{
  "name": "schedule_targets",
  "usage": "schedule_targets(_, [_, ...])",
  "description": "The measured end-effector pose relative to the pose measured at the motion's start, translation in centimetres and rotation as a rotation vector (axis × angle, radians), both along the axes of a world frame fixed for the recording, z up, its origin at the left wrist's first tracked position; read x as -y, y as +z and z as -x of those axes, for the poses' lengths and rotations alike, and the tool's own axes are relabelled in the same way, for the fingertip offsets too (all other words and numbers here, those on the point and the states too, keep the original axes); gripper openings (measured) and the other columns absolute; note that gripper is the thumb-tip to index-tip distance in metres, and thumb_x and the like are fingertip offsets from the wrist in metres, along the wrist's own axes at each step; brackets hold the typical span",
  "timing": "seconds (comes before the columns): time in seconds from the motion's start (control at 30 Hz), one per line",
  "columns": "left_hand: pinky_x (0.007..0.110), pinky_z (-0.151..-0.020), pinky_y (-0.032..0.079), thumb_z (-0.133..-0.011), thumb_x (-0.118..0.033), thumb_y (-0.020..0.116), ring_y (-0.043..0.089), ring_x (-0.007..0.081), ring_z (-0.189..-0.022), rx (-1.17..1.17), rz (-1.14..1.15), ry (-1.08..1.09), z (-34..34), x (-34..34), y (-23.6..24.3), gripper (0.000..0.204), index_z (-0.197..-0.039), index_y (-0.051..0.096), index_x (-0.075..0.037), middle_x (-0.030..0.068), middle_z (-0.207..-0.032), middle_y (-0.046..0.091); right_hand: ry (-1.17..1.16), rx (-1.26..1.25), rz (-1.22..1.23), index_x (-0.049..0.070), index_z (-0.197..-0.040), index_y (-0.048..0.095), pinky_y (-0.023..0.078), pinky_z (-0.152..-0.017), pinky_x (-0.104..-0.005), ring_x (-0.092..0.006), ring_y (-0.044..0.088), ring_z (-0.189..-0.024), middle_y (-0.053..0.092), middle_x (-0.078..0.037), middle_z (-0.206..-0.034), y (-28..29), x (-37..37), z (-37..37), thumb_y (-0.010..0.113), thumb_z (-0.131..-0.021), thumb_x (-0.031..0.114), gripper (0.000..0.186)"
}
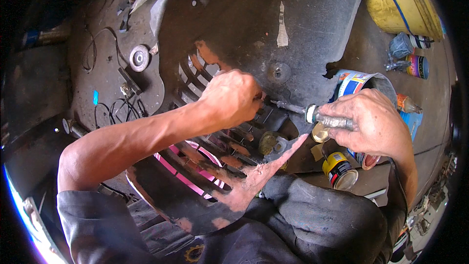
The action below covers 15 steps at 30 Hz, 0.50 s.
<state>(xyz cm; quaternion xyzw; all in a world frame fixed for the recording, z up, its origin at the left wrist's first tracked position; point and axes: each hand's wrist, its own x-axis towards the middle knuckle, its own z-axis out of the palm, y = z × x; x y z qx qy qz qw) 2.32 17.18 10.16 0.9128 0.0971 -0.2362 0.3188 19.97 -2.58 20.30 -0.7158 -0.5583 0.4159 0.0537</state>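
A large dark plastic panel (312, 34), shaped like a vehicle body part, leans over my lap. Slats run across its lower half, with patches of pinkish-brown filler (251, 181) along them. My left hand (232, 95) is closed in a fist over the slats; what its fingers grip is hidden. In my right hand (369, 120) is what looks like a soldering iron (330, 117), its handle wrapped and ringed in white. The thin metal tip points left and ends close to my left fingers. Whether it touches the panel, I cannot tell.
Beyond my right hand stands an open paint bucket (381, 84). A yellow-and-black can (339, 170) and a round lid (320, 132) lie nearer. Far right are a yellow tub (403, 5) and smaller cans (417, 66). Left on the floor are a grinding disc (139, 58) and loose cables (117, 110).
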Motion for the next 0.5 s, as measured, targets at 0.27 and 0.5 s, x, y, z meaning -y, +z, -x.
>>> schedule_targets(0.27, [0.045,-0.077,0.055,-0.076,-0.028,0.069,0.068,0.0374,-0.08,-0.154,-0.03,0.015,-1.7,1.1,-1.2,0.027,-0.096,0.076,-0.012,0.0215,-0.081,0.069,-0.009,0.009,0.065,0.002,-0.103,0.073,0.052,-0.077,-0.0399,-0.0339,0.068,-0.085,0.071,-0.016,-0.094,0.3,-0.2,0.0,0.073,-0.068,0.016,0.038])
schedule_targets(0.5, [0.045,-0.075,0.056,-0.074,-0.026,0.069,0.069,0.0369,-0.079,-0.172,-0.025,0.015,-1.9,1.6,-0.8,0.027,-0.095,0.076,-0.011,0.0215,-0.082,0.069,0.013,0.043,0.031,0.002,-0.104,0.072,0.051,-0.08,-0.0401,-0.0339,0.068,-0.087,0.071,-0.016,-0.095,0.4,0.1,-0.1,0.073,-0.068,0.016,0.039])
